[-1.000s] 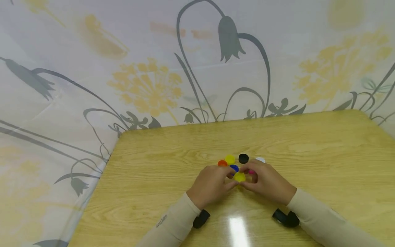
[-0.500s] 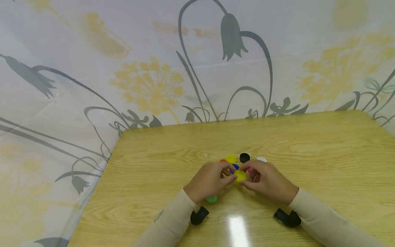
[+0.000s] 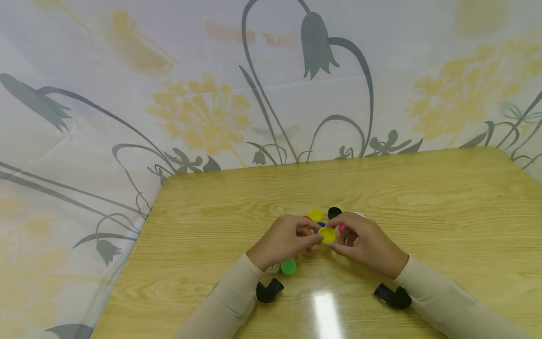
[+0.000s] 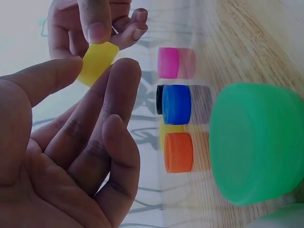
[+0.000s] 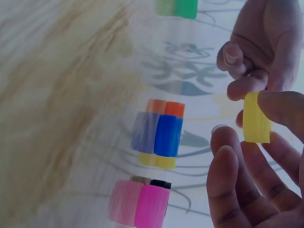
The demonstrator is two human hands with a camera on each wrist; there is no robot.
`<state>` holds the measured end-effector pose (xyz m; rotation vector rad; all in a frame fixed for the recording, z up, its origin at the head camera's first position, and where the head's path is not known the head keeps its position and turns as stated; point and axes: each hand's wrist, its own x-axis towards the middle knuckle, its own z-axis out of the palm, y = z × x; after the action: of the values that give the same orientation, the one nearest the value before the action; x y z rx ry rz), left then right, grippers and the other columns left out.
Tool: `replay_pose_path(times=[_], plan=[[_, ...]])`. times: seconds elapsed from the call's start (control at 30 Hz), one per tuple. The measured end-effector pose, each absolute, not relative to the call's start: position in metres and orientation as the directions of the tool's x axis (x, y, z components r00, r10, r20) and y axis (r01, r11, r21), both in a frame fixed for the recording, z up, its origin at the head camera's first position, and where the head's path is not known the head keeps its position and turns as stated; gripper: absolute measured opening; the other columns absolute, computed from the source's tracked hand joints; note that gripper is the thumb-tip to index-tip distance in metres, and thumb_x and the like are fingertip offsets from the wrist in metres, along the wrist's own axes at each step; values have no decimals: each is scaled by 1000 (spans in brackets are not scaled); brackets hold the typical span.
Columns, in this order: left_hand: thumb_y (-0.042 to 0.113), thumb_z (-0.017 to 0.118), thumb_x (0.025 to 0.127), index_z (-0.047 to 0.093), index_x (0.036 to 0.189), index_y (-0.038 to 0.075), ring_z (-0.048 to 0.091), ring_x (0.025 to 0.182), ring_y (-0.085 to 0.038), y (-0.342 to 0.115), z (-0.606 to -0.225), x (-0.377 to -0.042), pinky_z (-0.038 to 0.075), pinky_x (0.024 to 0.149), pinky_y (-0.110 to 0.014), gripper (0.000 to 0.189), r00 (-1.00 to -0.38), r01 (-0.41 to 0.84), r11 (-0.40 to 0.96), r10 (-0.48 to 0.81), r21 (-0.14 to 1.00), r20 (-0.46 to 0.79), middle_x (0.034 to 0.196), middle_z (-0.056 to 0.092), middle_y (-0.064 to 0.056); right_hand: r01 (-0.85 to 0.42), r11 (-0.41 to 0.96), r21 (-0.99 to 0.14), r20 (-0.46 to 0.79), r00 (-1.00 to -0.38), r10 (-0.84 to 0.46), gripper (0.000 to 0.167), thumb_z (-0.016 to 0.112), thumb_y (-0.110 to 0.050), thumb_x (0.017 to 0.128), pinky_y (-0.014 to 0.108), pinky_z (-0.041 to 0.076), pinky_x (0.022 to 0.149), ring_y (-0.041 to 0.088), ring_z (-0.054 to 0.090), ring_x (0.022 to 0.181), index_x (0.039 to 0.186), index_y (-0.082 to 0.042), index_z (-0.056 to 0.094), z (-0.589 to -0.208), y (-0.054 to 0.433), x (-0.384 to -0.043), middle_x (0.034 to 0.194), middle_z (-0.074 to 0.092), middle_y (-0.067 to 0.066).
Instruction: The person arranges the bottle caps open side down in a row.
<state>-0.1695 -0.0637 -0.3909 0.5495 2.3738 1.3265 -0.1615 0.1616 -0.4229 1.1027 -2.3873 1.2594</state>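
Left of the held yellow cap (image 3: 327, 235) and nearer me, a pale cap (image 3: 273, 267) sits on the wooden surface (image 3: 211, 226), partly under my left wrist, with a green cap (image 3: 289, 267) just beside it. To the left of the held yellow cap and beyond it, an orange cap (image 4: 179, 152) is mostly behind my fingers; a second yellow cap (image 3: 315, 215) lies further back. A blue cap (image 4: 177, 105) is close beyond the held yellow cap, a little to its left. The held yellow cap is up off the surface between my hands, its shallow hollow tipped toward me, showing a plain yellow floor. Beyond it to the right come a black cap (image 3: 334, 213), a pink cap (image 4: 168, 62) just past it, and a white cap (image 3: 359, 214) farther right, half covered. I can't make out the insides of the others.

My left hand (image 3: 283, 240) pinches the left side of the held yellow cap between thumb and fingertip, the other fingers loosely bent. My right hand (image 3: 368, 242) pinches the right side with thumb and forefinger, the rest half curled.

Half a second ago I had the same pinch. My left hand has since shifted slightly left, uncovering the pale cap and more of the green cap, while more of the white cap is hidden.
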Motion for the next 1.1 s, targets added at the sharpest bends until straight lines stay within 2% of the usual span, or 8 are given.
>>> replay_pose_path(times=[0.37,0.6,0.73,0.93,1.1], plan=[[28,68,96,69,119,8,74,76,-19,-61,-390,-169,55,67,-22,30,-858,161,493,497,855,-125,97,78,-9,-680,383,-625,464,-719,-518,38,82,-1,80,19,52,57,-4,57,68,111,-10,62,-423,163,-161,96,64,-3],[27,70,95,70,115,9,72,72,-19,-64,-388,-167,55,62,-23,27,-866,181,514,487,838,-112,94,77,-8,-626,395,-672,398,-755,-521,37,79,-2,83,21,53,58,-5,59,66,113,-11,61,-426,158,-160,81,65,-9],[25,71,94,69,113,9,71,69,-17,-63,-389,-167,54,61,-23,25,-872,200,534,479,821,-100,90,77,-5,-609,360,-707,390,-760,-520,37,77,-1,85,22,55,60,-1,64,68,116,-9,59,-428,159,-160,81,68,-6],[26,73,93,69,109,13,68,68,-8,-62,-388,-167,53,61,-21,21,-877,242,594,473,767,-89,85,74,2,-447,272,-852,259,-812,-523,17,59,-8,101,30,56,57,16,67,63,117,-8,56,-427,160,-160,81,71,8],[24,75,91,69,105,15,65,69,-2,-62,-389,-166,53,63,-21,18,-871,268,604,485,750,-79,87,74,5,-311,264,-913,140,-847,-513,15,53,-17,105,35,57,60,20,67,65,115,-7,56,-426,160,-160,83,70,13]])
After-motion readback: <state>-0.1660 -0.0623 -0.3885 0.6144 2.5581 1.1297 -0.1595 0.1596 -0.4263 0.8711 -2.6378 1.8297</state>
